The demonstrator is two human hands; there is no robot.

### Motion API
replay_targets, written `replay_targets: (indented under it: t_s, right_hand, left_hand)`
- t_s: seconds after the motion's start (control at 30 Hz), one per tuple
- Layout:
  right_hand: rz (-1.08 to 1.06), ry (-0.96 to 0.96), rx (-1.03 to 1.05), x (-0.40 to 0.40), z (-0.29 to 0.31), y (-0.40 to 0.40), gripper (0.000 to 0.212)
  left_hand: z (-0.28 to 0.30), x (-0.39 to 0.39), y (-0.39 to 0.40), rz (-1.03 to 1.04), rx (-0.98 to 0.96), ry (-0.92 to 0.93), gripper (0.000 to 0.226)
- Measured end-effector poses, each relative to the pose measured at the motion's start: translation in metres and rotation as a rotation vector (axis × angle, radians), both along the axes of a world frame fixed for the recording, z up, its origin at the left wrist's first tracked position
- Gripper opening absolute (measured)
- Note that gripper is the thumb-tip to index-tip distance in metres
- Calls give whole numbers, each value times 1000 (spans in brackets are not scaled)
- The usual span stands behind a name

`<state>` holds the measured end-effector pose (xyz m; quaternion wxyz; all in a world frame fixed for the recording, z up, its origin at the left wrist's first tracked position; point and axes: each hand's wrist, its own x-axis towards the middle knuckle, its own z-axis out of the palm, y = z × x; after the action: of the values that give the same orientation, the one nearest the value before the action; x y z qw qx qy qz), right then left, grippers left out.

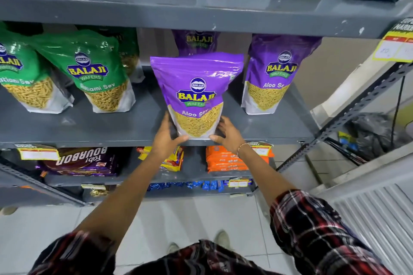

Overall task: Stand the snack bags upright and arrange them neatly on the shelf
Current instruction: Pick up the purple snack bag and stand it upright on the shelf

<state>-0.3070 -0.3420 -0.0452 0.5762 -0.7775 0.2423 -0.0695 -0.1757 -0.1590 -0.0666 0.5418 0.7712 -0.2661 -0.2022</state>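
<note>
The purple Aloo Sev bag point(196, 96) stands upright at the very front edge of the middle shelf point(89, 127), its base almost flush with the lip and its face turned squarely outward. Both hands cup its lower corners: the left hand point(166, 136) wraps the bottom left side with the thumb under the front edge, and the right hand point(225, 133) presses the bottom right with fingers spread partly open, so the bag is braced between them rather than pinched. The step in hand looks like seating this bag on its base. It sits well forward of its neighbours: another purple bag point(277, 73) stands to the right and further back, a third point(197, 41) shows behind, and two green bags point(89, 71) lean to the left. The next move likely calls for sliding the bag straight back into line with the right-hand purple one, keeping the base flat so it does not tip, then letting go gently. The leaning green bags seem to need straightening afterwards.
</note>
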Motion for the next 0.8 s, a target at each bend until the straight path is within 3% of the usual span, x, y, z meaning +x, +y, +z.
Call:
replay_targets:
  t_s: [0.07, 0.13, 0.2, 0.27, 0.37, 0.43, 0.53, 0.6, 0.7, 0.8]
  right_hand:
    - [-115, -80, 19, -12, 2, -17, 65]
    - [-306, -177, -64, -30, 6, -46, 44]
    - [-538, -241, -140, -51, 7, -86, 25]
    - [-713, -262, -183, -65, 9, -130, 20]
    - [-642, -145, -81, -68, 26, -177, 52]
    - [-419, 3, -154, -64, 31, -200, 73]
    - [-163, -2, -213, -51, 32, -221, 93]
    - [-105, -18, -192, -44, 30, -227, 89]
    - [-109, -11, -7, -42, 23, -229, 75]
    - [-144, -10, 35, -49, 19, -226, 66]
  left_hand:
    - [0, -22, 3, 259, 51, -202, 87]
    - [10, -55, -6, 372, 30, -504, 56]
    - [22, -83, -38, 199, -121, -759, 35]
    - [34, -100, -85, -25, -164, -870, 33]
    - [50, -106, -156, -228, -93, -577, 58]
    - [50, -93, -195, -189, -44, -330, 90]
    - [48, -59, -233, -52, 95, -113, 115]
    - [47, -48, -241, -93, 145, -93, 105]
    - [39, -42, -242, -142, 259, -108, 57]
    - [30, -41, -239, -132, 216, -54, 53]
